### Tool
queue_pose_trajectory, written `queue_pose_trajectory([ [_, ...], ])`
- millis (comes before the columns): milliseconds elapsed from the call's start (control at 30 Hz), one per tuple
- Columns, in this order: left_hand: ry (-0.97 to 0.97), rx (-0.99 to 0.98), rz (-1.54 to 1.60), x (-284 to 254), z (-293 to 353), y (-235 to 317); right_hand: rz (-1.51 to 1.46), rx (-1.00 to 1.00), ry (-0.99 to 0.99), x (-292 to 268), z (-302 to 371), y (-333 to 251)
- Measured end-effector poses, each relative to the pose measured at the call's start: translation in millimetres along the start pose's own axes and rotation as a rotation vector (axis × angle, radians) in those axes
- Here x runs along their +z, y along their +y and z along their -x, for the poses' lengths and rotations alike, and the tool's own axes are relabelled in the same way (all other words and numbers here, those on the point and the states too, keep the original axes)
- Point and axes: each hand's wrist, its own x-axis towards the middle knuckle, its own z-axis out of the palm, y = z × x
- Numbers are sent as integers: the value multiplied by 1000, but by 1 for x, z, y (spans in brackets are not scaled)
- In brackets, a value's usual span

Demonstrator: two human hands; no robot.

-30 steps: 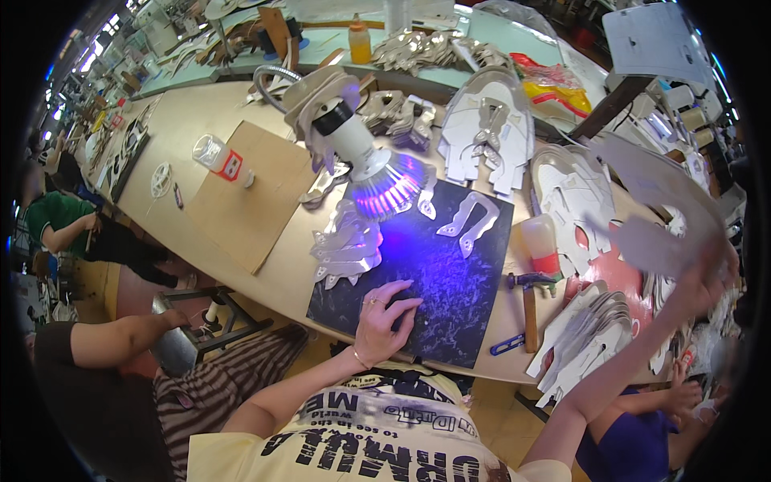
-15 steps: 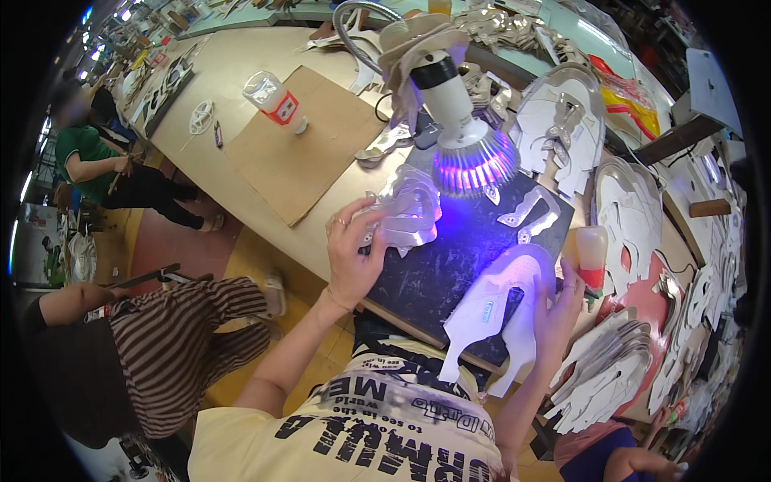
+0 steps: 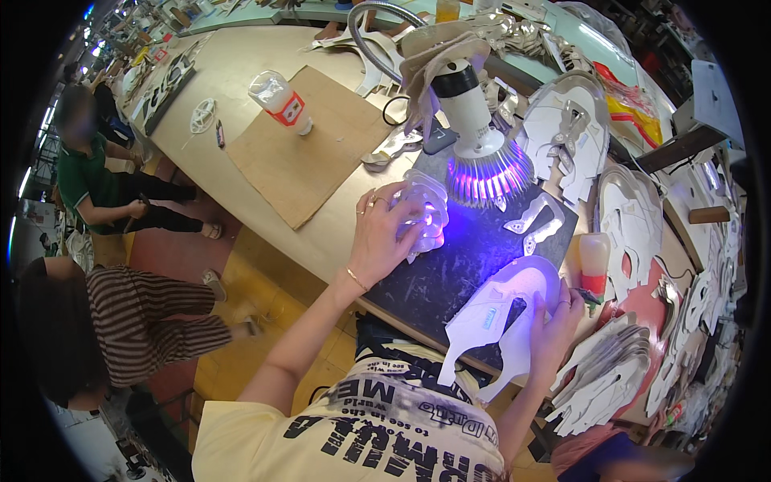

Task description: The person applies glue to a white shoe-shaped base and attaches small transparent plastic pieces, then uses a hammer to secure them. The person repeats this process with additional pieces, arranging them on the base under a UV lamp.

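Note:
Under the lit purple lamp (image 3: 490, 173) lies a dark work board (image 3: 418, 293). My left hand (image 3: 381, 233) curls its fingers over a small stack of shiny, pale cut pieces (image 3: 426, 201) at the board's left side. My right hand (image 3: 554, 325) grips the right side of a white shoe upper piece (image 3: 482, 309), which has a rounded top and two long legs. The upper hangs over the board's near edge. Two-armed shiny trim (image 3: 540, 221) lies on the board below the lamp's right side.
A bottle with a red label (image 3: 594, 265) stands right of my right hand. Stacked white uppers (image 3: 606, 361) fill the right side. On the table lie brown cardboard (image 3: 305, 153) and a clear bottle (image 3: 277, 100). Two people (image 3: 96, 177) (image 3: 136, 321) are at the left.
My left hand has shifted right and up, further over the shiny stack. The white upper and my right hand have dropped slightly. At the left, the person in striped trousers has moved.

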Motion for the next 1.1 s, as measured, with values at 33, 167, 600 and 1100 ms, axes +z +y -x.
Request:
queue_pose_trajectory([
  [33,-10,-1,17,0,3,0,52,-62,86,0,-1,-6],
  [167,-1,-5,72,2,11,2,93,-191,170,1,-10,-31],
  [600,164,-63,53,1,15,10,-107,86,21,-21,-2,11],
  [1100,80,56,96,16,30,49,-534,321,-119,-8,26,6],
])
